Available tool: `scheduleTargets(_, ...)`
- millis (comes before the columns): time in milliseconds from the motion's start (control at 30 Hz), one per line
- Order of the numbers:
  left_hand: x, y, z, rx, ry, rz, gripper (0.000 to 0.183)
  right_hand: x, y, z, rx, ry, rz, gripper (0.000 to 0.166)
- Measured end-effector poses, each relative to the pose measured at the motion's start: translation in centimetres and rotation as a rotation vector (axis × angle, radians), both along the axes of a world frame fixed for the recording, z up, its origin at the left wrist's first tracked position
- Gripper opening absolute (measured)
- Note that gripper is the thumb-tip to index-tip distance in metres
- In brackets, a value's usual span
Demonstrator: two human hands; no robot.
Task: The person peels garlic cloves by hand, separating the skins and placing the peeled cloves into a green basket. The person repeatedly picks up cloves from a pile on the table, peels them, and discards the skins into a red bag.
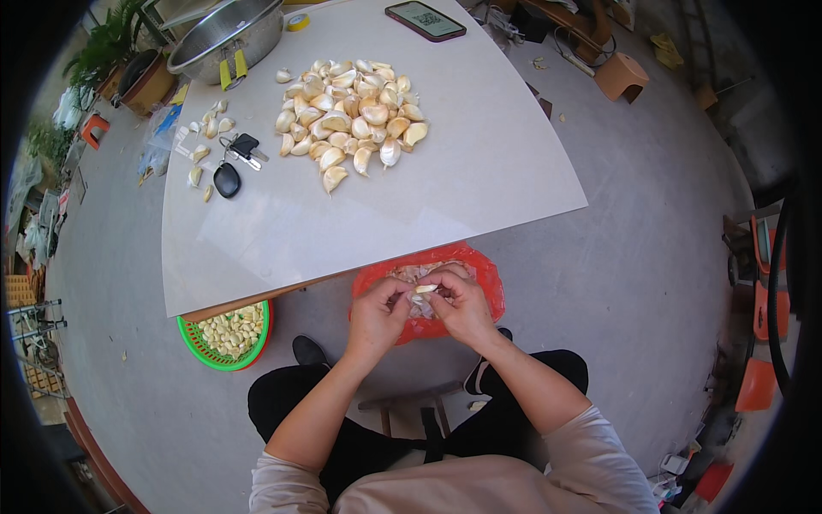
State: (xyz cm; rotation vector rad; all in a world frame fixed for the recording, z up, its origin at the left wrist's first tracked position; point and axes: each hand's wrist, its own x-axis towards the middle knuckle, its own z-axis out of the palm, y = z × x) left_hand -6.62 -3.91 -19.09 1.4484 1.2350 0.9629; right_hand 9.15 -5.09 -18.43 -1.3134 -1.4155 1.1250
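Between my fingertips is a garlic clove [424,289], with a pale loose bit of skin just under it. My left hand [383,310] pinches it from the left and my right hand [459,302] from the right. Both hands are above a container lined with a red plastic bag [491,292], and garlic skins [424,311] show inside it. On the table lies a heap of unpeeled garlic cloves [350,106]. Peeled cloves [230,331] fill a green plastic basket [191,340] on the floor to the left, partly hidden by the table corner.
The white table [308,238] has its edge just beyond my hands. On it are keys with a black fob [227,180], several small cloves [212,125], a steel colander [225,42], yellow tape [298,23] and a phone [426,20]. A wooden stool [411,395] shows between my legs.
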Motion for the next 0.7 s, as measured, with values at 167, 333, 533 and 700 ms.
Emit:
scheduleTargets(167, 0.2, 0.0, 0.1, 0.032, 0.061, 0.021, 0.002, -0.1, 0.0, 0.3, 0.019, -0.007, 0.010, 0.019)
scheduleTargets(333, 0.5, 0.0, 0.9, 0.060, 0.186, 0.055, 0.006, -0.3, -0.3, 1.0, 0.023, -0.024, 0.019, 0.019)
scheduleTargets(533, 0.4, 0.3, 0.3, 0.076, 0.279, 0.052, 0.010, 0.2, -0.2, 0.1, -0.312, 0.532, 0.061, 0.018)
scheduleTargets(700, 0.5, 0.4, -0.1, 0.111, 0.313, 0.024, 0.013, 1.1, 0.1, -0.2, -0.461, 0.666, 0.006, 0.016)
